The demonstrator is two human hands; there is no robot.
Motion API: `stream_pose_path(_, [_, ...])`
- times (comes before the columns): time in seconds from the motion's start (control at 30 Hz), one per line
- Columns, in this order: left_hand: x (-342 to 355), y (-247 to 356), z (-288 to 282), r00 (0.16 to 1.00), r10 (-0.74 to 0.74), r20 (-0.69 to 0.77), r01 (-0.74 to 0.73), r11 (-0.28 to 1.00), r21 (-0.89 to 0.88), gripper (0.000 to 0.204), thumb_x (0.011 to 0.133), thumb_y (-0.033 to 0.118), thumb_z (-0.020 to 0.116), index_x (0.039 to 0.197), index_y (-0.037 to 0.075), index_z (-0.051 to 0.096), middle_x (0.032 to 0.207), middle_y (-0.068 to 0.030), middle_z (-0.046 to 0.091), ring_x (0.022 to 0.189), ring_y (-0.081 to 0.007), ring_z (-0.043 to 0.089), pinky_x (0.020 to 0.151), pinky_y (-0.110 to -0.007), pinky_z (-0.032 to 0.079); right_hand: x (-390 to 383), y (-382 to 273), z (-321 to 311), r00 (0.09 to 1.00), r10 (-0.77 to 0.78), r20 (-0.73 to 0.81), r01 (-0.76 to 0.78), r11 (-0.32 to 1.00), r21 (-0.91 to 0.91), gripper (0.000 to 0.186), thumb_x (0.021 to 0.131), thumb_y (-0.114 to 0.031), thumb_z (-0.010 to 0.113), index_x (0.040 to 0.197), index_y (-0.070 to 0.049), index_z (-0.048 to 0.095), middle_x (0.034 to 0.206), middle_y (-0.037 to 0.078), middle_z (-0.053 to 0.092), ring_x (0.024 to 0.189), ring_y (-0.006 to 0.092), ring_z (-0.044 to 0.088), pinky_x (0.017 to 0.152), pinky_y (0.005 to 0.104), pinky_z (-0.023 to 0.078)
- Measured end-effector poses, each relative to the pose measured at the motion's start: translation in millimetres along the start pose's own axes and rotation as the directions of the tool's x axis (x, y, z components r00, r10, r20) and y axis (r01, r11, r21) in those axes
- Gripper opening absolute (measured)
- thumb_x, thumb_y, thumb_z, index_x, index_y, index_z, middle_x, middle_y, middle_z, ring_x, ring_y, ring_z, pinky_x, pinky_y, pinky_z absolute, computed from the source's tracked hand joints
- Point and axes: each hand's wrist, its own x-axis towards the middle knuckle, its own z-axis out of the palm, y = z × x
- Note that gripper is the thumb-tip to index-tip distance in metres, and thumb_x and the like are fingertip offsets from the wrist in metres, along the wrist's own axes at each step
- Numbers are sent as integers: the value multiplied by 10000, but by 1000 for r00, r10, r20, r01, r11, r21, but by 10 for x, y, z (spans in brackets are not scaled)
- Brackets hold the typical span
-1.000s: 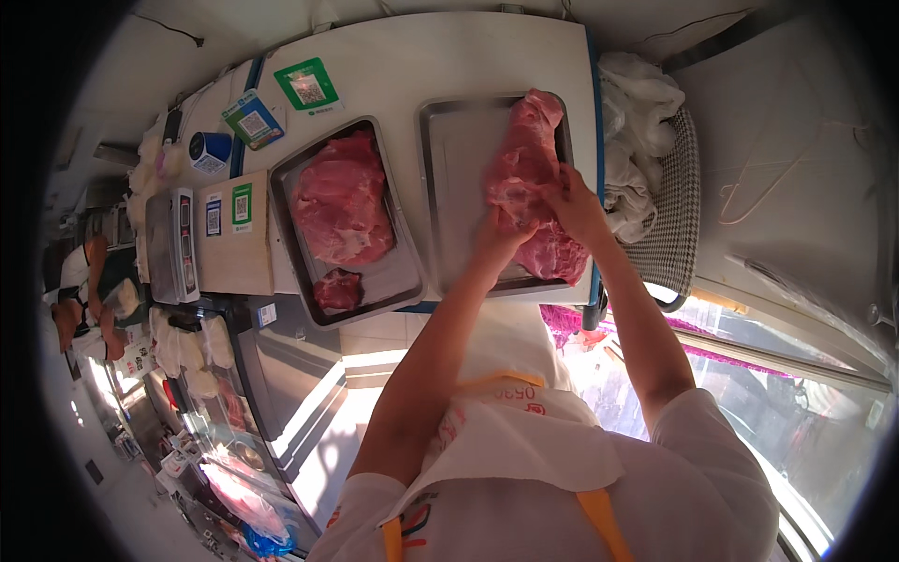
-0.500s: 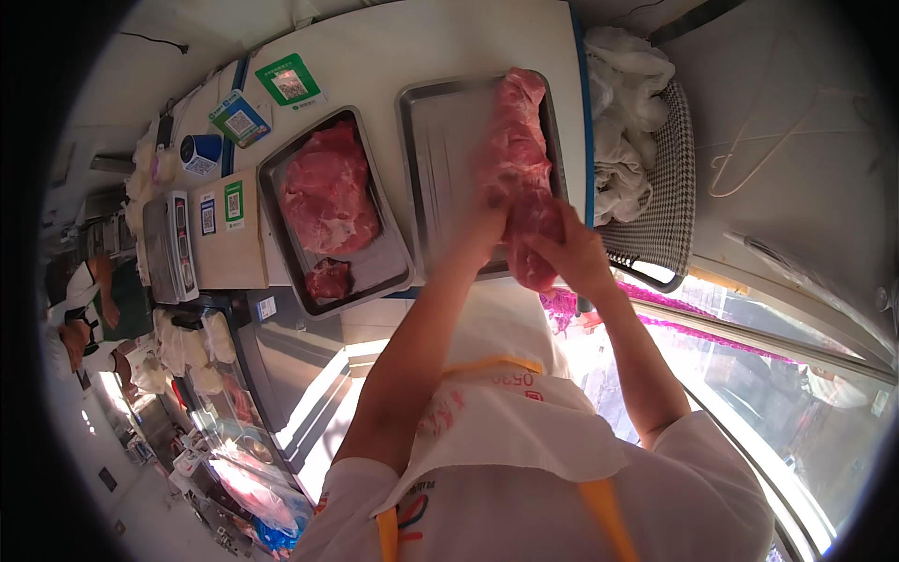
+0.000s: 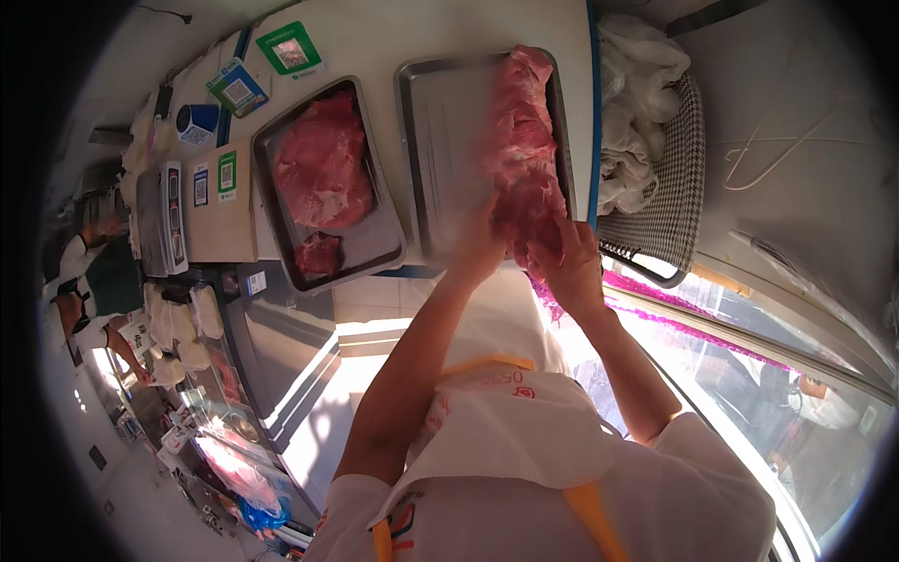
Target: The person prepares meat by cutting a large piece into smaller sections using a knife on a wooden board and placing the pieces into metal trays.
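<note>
A long strip of raw red meat [image 3: 526,131] lies lengthwise along the right side of a metal tray [image 3: 440,75]. My left hand [image 3: 482,245] closes on the left side of its near end, with its fingertips partly hidden and a little blurred. On the other side, my right hand [image 3: 576,272] grips the same end, fingers curled against the meat near the tray's front edge. To the left, a second metal tray [image 3: 370,255] holds a large slab of raw meat [image 3: 323,164] and a smaller chunk [image 3: 318,255].
A woven basket [image 3: 682,159] with white plastic bags [image 3: 637,103] stands right of the counter. Left of the trays are a digital scale [image 3: 167,220], a cardboard sheet [image 3: 220,234] and code signs [image 3: 290,51]. Another person [image 3: 112,281] is at the far left.
The view has shifted slightly, moving the trays up in the picture. My right hand has turned around the strip's near end, which looks more bunched between my hands.
</note>
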Motion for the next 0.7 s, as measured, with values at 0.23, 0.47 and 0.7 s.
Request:
stream_pose_path(0.23, [-597,132,-178,981,-139,133,167,959,-229,383,1014,106,676,1389,29,671,1288,-138,734,1165,-240,725,986,-340,556,-287,422,32,973,-161,-164,147,985,-92,279,928,33,691,1199,-20,649,1109,179,649,1018,372,617,896,479,514])
stream_pose_path(0.47, [-1805,-391,-1014,975,-187,-120,142,941,-308,315,1042,190,707,1306,19,714,1212,-113,766,1089,-215,731,967,-354,565,-604,-160,-245,936,-232,-264,229,973,-42,335,960,29,692,1288,-17,644,1131,157,675,998,294,681,775,398,572])
stream_pose_path(0.7, [-4501,-1268,-1484,740,-491,-460,78,742,-666,364,1052,269,695,1308,11,706,1231,-94,725,1128,-204,713,990,-374,584,-1608,-1130,811,916,-373,148,281,860,426,359,976,34,680,1324,-39,633,1138,120,702,901,186,713,772,347,591])
